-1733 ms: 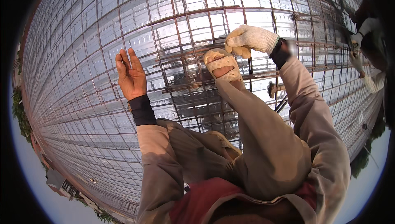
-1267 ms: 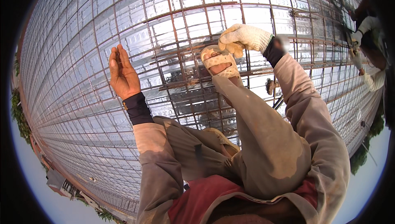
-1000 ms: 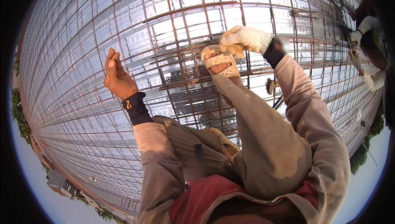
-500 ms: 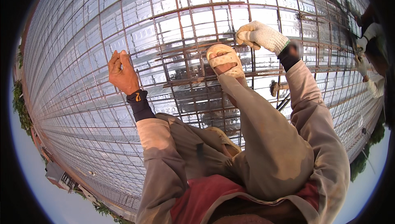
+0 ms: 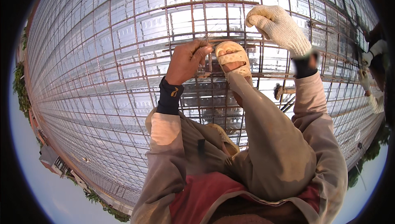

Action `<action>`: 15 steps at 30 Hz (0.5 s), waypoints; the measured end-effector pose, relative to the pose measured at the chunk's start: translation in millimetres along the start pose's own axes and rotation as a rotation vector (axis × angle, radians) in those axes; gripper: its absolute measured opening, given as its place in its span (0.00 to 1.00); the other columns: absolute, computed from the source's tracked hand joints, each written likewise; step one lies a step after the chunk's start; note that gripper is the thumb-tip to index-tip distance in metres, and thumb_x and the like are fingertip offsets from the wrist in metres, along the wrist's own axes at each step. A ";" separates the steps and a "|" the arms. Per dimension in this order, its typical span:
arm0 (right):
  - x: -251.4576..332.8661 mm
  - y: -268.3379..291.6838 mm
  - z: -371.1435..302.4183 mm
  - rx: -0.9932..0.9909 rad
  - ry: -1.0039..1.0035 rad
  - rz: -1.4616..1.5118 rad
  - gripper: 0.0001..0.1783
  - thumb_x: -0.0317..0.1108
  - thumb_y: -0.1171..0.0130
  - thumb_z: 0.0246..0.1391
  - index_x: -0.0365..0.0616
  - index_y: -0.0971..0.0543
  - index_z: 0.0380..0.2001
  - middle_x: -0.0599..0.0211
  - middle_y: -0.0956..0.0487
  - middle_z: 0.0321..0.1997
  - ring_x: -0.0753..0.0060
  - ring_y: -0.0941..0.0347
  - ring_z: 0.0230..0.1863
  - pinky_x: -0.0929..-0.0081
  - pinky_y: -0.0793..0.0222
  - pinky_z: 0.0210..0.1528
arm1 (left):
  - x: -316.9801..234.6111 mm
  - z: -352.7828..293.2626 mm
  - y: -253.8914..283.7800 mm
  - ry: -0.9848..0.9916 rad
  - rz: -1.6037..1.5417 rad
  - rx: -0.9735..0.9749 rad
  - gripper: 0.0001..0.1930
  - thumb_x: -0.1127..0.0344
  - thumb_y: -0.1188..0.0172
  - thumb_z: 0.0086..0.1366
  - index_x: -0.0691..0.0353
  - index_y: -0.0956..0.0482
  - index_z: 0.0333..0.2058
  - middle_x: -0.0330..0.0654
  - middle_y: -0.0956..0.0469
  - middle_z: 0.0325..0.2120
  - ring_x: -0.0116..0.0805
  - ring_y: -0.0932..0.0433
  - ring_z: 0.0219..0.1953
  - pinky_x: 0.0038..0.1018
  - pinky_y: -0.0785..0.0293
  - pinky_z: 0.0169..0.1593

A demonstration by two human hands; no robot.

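My bare left hand (image 5: 186, 63) is closed in a pinch just left of the toe of my cream sandal (image 5: 228, 48), over crossing rust-brown rebar (image 5: 205, 3). A fine strand, looking like thin wire, shows by its fingertips. Up and to the right, my right hand (image 5: 279, 28), in a white knit glove, has its fingers curled in above the bars. Whatever it grips, if anything, is hidden by the fingers. Dark bands wrap both wrists.
Shiny ribbed metal decking (image 5: 144, 31) lies beneath the rebar grid. Dark wire loops (image 5: 349, 8) lie at the upper right. Another person's gloved hand (image 5: 376, 48) works at the right edge. A short rusty pipe piece (image 5: 284, 91) sits right of my raised leg.
My left hand has swung right, from open mesh to beside the sandal's toe. My right hand has shifted slightly up and right, its fingers still curled. The view has moved a little.
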State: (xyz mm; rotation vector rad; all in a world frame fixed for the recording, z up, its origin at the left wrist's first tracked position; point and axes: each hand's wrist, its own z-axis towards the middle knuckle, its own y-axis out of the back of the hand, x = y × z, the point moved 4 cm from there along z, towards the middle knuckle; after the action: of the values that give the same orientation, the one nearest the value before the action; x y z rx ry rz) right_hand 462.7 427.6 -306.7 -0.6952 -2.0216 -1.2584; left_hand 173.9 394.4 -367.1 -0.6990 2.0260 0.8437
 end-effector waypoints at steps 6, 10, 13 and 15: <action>-11.4 -18.8 8.5 0.073 0.010 -0.043 0.21 0.47 0.45 0.71 0.40 0.13 0.41 0.59 0.15 0.34 0.61 0.19 0.38 0.61 0.23 0.45 | 10.8 1.5 2.4 -0.070 -1.085 -0.233 0.20 0.47 0.44 0.79 0.57 0.22 0.33 0.41 0.18 0.45 0.43 0.19 0.57 0.50 0.22 0.65; -27.2 -82.2 4.1 0.125 0.080 0.009 0.18 0.44 0.45 0.71 0.42 0.15 0.48 0.56 0.13 0.36 0.54 0.18 0.37 0.62 0.21 0.46 | 36.6 12.2 12.5 -0.085 -1.490 -0.314 0.19 0.49 0.45 0.79 0.56 0.24 0.32 0.47 0.20 0.55 0.53 0.26 0.66 0.62 0.32 0.73; -13.3 -118.3 -5.0 0.181 0.158 0.164 0.13 0.34 0.44 0.64 0.40 0.14 0.42 0.58 0.14 0.34 0.58 0.18 0.34 0.61 0.22 0.42 | 38.7 12.2 16.8 -0.115 -1.547 -0.345 0.18 0.50 0.45 0.79 0.56 0.26 0.33 0.46 0.17 0.51 0.50 0.20 0.60 0.63 0.28 0.70; 1.8 -130.0 -7.3 0.321 0.056 0.299 0.14 0.38 0.41 0.67 0.37 0.15 0.41 0.59 0.16 0.33 0.60 0.20 0.35 0.63 0.23 0.43 | 47.3 10.1 19.1 -0.108 -1.558 -0.380 0.18 0.49 0.45 0.80 0.55 0.25 0.33 0.45 0.16 0.50 0.50 0.19 0.60 0.62 0.28 0.70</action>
State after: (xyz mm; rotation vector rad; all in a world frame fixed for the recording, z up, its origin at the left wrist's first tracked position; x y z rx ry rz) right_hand 369.7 369.2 -376.8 -0.7605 -1.9276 -0.7533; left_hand 140.6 405.9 -405.3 -1.9430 0.6931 0.2375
